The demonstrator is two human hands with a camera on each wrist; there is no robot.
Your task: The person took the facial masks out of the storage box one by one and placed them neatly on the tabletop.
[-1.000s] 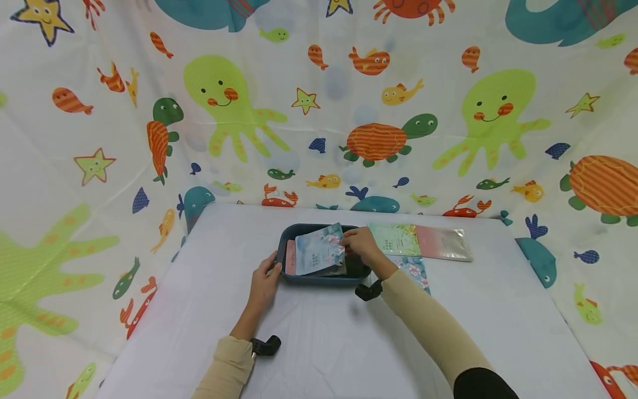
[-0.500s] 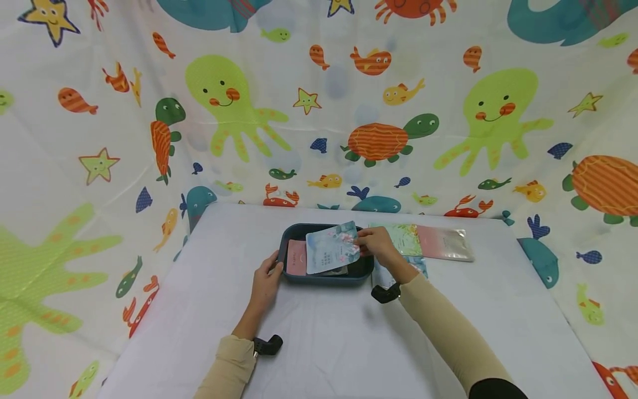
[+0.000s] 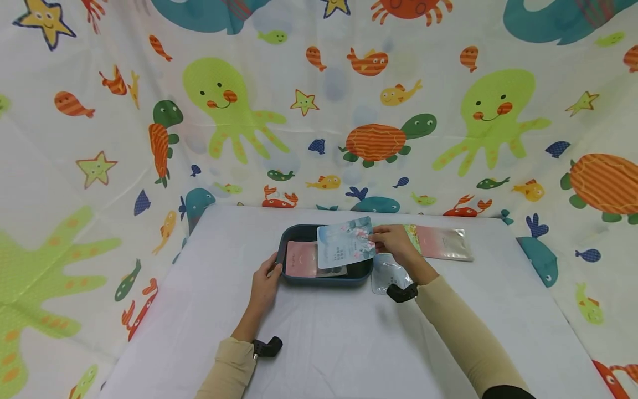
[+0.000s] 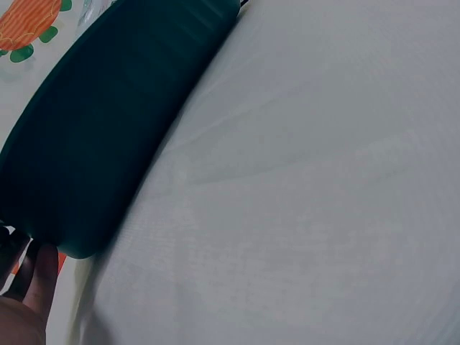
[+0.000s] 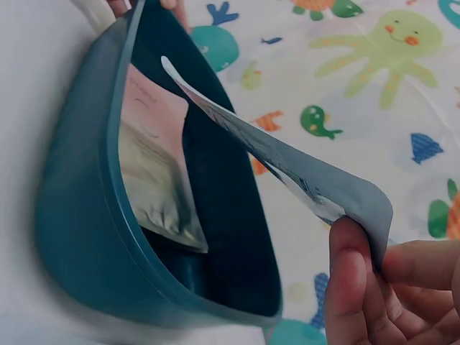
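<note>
My right hand [image 3: 396, 243] pinches a pale blue floral sachet [image 3: 344, 244] by its right edge, thumb on one side and fingers on the other. The sachet tilts above the right half of a dark teal plastic bin [image 3: 324, 281]; the right wrist view shows it nearly edge-on. At the bin's left end my left hand [image 3: 264, 285] holds the wall, and in the right wrist view a fingertip [image 5: 169, 3] comes over the rim. Inside the bin lies a pink and silver sachet [image 5: 154, 158], partly covered by the blue one in the head view.
Right of the bin, a pink and silver sachet [image 3: 443, 243] lies on the white-covered table [image 3: 319, 343], beside a green one mostly hidden by my right hand. A silvery sachet [image 3: 389, 274] lies nearer. A sea-animal print curtain [image 3: 299, 138] hangs behind.
My right hand has lifted the blue sachet and drawn it right, uncovering more of the pink sachet in the bin. My left hand has stayed at the bin's left end.
</note>
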